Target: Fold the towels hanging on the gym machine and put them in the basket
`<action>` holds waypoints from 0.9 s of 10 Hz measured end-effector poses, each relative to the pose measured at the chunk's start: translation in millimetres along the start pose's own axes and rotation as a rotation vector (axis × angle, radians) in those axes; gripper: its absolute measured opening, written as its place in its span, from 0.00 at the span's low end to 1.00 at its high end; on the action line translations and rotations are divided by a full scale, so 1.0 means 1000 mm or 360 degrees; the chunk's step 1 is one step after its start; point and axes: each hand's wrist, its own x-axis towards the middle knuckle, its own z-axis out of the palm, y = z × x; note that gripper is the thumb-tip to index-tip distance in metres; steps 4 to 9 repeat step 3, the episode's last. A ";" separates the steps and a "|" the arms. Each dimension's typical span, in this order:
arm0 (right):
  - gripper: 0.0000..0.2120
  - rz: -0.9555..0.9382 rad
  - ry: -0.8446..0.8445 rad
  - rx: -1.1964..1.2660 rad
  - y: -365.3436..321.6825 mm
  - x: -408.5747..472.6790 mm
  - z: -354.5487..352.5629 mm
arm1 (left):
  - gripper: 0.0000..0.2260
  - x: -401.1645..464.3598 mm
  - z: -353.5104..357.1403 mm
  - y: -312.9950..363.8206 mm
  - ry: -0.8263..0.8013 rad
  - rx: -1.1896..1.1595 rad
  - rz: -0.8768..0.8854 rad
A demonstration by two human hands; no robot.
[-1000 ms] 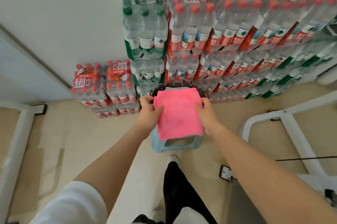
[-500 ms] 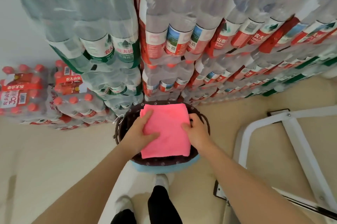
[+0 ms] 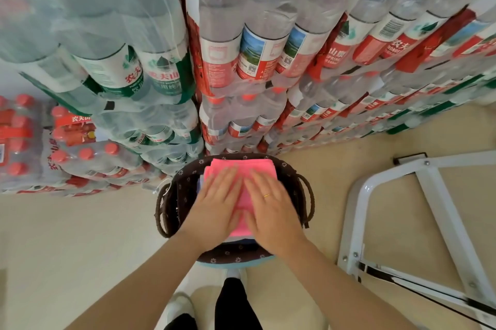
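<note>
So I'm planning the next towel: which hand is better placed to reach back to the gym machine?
Probably the right hand: the white machine frame stands on that side. Both hands lie flat on the pink towel in the basket.

Green-labelled bottles (image 3: 134,74) bear red characters "农夫山"; red-labelled bottles (image 3: 338,53) show "山泉" and "SPRING"; a red pack band (image 3: 80,119) reads "农夫山".

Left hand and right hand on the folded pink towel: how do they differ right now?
The right hand wears a thin gold ring; the left hand shows none. The left hand covers the left half of the folded pink towel, the right hand its right half, with a strip of pink showing between them. Both lie flat, palm down, fingers extended, pressing the towel inside the dark brown flower-print basket.
</note>
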 end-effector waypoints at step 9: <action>0.39 0.0181 -0.0692 -0.0143 0.022 -0.012 -0.013 | 0.44 -0.017 -0.005 -0.010 -0.0408 0.0064 -0.0263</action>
